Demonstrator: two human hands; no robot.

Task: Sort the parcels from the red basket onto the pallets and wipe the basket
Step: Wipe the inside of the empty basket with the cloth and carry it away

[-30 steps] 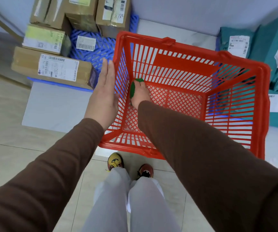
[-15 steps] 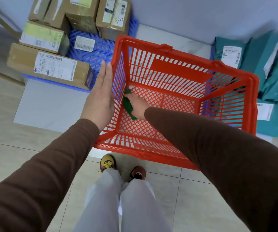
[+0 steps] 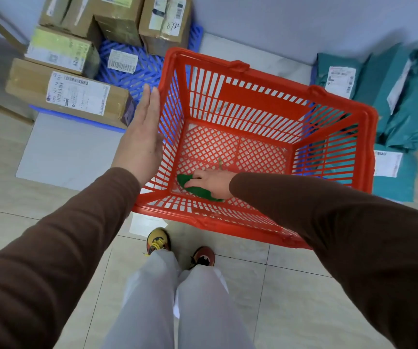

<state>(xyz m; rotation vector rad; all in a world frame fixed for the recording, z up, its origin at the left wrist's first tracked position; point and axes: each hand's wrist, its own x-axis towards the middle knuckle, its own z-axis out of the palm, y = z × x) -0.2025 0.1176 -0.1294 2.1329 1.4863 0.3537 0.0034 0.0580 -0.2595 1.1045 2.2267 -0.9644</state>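
Note:
The red basket (image 3: 248, 71) stands on the floor in front of me with no parcels inside. My right hand (image 3: 209, 181) reaches into it and presses a green cloth (image 3: 195, 188) on the mesh bottom at the near left corner. My left hand (image 3: 143, 137) lies flat, fingers straight and together, against the outside of the basket's left wall. Cardboard boxes (image 3: 69, 94) lie on a blue pallet (image 3: 140, 71) to the left. Teal mailer bags (image 3: 401, 96) are piled to the right.
A grey wall runs behind the basket and the piles. A pale mat (image 3: 64, 154) lies on the tiled floor in front of the left pallet. My feet (image 3: 177, 250) stand just before the basket's near rim.
My right hand has slid the green cloth from the basket's left wall down to the near left corner of the bottom. My left hand has stayed on the outer left wall.

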